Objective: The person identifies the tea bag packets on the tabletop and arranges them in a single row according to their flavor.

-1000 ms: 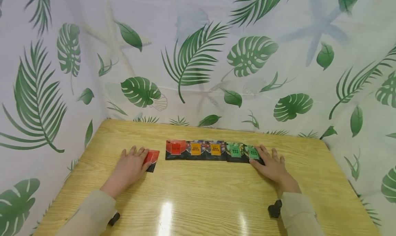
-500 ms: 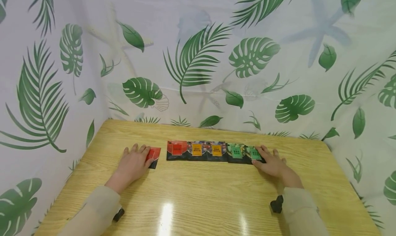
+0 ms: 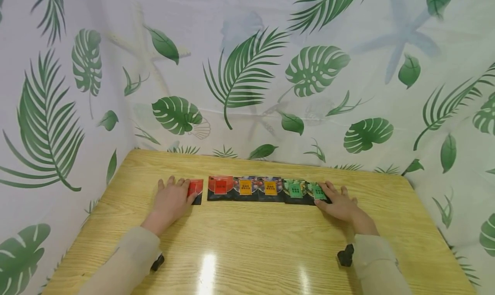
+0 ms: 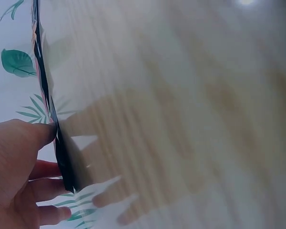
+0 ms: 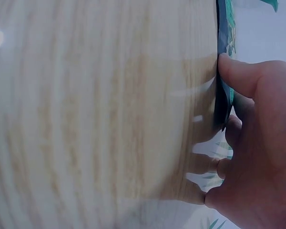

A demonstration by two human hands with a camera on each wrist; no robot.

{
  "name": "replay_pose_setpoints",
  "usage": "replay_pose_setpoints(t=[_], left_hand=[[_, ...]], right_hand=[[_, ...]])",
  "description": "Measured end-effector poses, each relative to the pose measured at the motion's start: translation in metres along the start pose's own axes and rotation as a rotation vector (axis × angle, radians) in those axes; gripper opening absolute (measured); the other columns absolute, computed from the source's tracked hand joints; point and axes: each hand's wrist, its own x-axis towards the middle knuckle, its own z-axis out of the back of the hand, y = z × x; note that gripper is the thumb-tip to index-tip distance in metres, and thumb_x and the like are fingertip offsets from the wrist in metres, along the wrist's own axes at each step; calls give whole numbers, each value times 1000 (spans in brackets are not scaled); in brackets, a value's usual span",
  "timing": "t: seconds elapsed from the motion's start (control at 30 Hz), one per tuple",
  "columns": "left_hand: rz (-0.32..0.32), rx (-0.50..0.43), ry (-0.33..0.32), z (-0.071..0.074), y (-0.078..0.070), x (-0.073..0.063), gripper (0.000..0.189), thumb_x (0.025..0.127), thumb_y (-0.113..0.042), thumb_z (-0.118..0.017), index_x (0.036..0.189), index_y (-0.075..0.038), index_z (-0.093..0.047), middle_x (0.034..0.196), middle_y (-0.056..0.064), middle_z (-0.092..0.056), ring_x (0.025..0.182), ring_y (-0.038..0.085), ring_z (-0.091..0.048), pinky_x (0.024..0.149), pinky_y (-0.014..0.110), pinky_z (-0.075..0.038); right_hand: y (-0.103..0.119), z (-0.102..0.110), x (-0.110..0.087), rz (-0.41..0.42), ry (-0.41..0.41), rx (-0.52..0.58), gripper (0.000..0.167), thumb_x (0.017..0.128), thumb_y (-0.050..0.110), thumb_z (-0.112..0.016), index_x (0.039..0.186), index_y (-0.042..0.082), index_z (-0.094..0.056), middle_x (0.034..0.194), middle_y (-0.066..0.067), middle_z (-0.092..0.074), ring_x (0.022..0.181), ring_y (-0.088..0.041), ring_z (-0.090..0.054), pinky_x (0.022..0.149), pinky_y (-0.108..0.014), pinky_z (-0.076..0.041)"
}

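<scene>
My left hand (image 3: 172, 202) holds the right-facing part of a red-and-black sachet (image 3: 197, 193), with the thumb at its near edge and the fingers over its left side. In the left wrist view this sachet (image 4: 62, 160) shows edge-on against the thumb. A small gap parts it from a row of flat sachets: a red one (image 3: 220, 187), two with orange labels (image 3: 245, 188), and two with green labels (image 3: 295, 190). At the row's right end my right hand (image 3: 342, 205) holds the last green sachet (image 3: 318, 193), thumb at the near edge and fingers along its right side.
The sachets lie on a wood-grain table (image 3: 247, 247). Behind it and on both sides hangs a white leaf-print cloth (image 3: 247, 84). A black device (image 3: 345, 256) sits at the right wrist, another (image 3: 157, 263) at the left.
My left hand has slid the red sachet rightward and slightly away from me, straightening it and narrowing the gap to the row. The right hand has stayed at the row's end.
</scene>
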Motion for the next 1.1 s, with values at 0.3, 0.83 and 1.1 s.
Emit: replay_pose_setpoints(t=[0.3,0.83,1.1], left_hand=[[30,-2,8,-1,-8,10,63,109,-45,-53,152,1,-53,155,24,-54,149,54,-41,120,76,-27],[29,-10,8,0,-11,14,62,109,-44,-53,151,2,-54,155,24,-55,148,54,-42,119,76,-29],[23,-12,-1,-2,-10,16,62,109,-45,-52,151,2,-54,155,24,-55,149,53,-42,119,76,-30]], right_hand=[[10,1,-4,-4,-11,-10,84,107,55,-52,169,7,-19,174,-28,-10,151,-72,3,106,-95,-3],[9,0,-5,4,-19,15,85,107,55,-51,169,8,-18,175,-27,-8,150,-71,7,105,-94,2],[9,0,-6,2,-14,17,85,107,56,-51,170,10,-17,175,-27,-7,151,-71,7,106,-94,2]])
